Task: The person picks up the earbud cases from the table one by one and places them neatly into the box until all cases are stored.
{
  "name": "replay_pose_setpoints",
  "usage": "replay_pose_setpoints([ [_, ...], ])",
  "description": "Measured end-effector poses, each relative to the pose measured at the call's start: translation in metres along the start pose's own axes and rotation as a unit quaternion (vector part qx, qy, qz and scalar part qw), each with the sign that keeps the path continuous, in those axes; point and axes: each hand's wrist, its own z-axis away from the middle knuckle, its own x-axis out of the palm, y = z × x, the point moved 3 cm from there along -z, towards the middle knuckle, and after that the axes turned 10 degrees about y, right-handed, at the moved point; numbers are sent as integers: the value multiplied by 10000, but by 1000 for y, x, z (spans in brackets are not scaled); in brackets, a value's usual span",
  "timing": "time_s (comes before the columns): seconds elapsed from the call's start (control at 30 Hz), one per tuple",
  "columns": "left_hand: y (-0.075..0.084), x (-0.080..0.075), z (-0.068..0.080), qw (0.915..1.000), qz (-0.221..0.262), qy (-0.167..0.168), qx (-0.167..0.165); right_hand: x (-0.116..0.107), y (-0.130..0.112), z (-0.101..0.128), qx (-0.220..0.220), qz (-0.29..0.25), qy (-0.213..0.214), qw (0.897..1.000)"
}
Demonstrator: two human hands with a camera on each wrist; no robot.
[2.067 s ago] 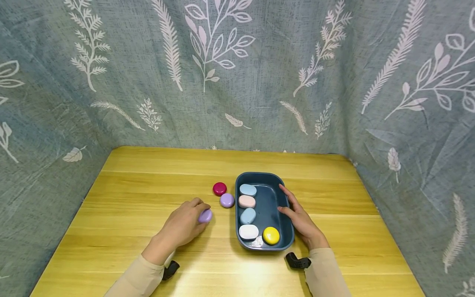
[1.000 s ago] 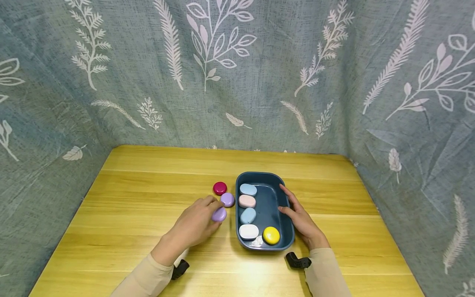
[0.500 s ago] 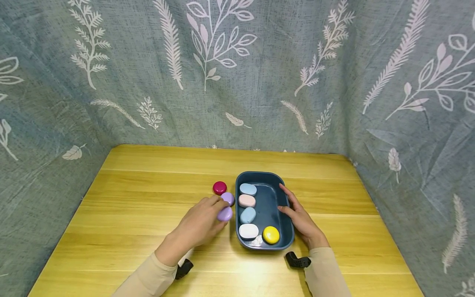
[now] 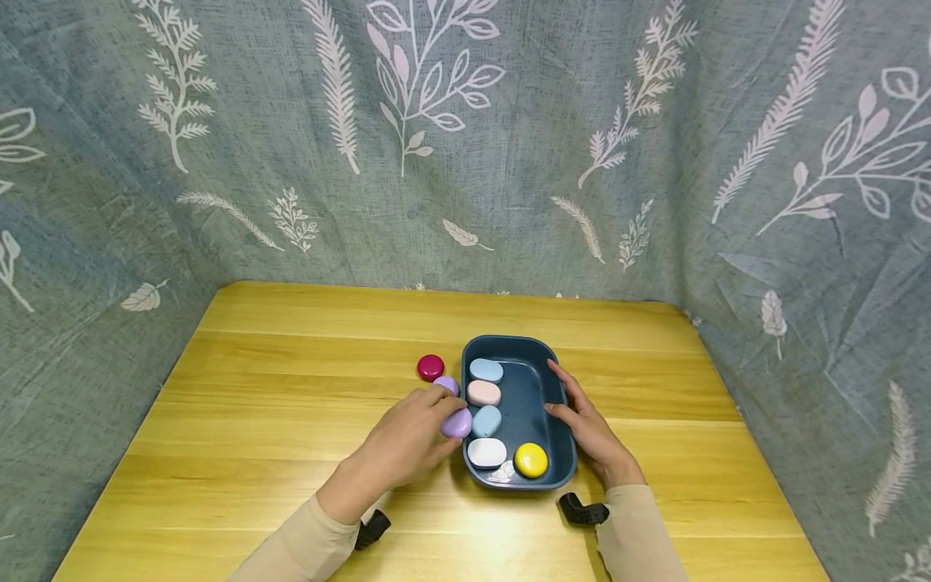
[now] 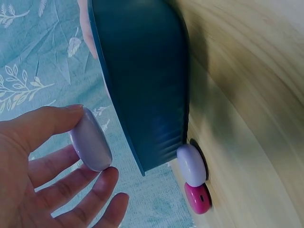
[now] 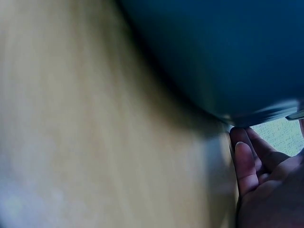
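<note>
Head view, from left to right: a magenta pebble (image 4: 431,367) and a lilac pebble (image 4: 446,384) lie on the worktop (image 4: 254,404) at about nine o'clock of the blue tray (image 4: 558,465), just beside its wall. The left hand (image 4: 407,440) pinches a purple pebble (image 4: 457,423) in its grip over the tray's nine o'clock rim. At three o'clock, the right hand (image 4: 591,432) rests with relaxed, straight fingers against the tray's wall, its grip spread.

My head camera looks down and forward over the whole table (image 4: 291,356), while both wrist cameras sit close against the blue tray (image 5: 142,80), which all three views share.
</note>
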Motion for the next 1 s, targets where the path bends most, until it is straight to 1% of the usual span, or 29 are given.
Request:
replay_pose_setpoints([
  [0.4,8,6,-6,9997,-47,-63,221,1,0,-1,-98,-29,-15,9999],
  [0.73,11,13,-8,9995,-18,-196,262,0,-1,0,-124,1,-4,9999],
  [1.0,13,16,-9,9992,-17,-251,315,2,0,-2,-181,-122,-18,9998],
])
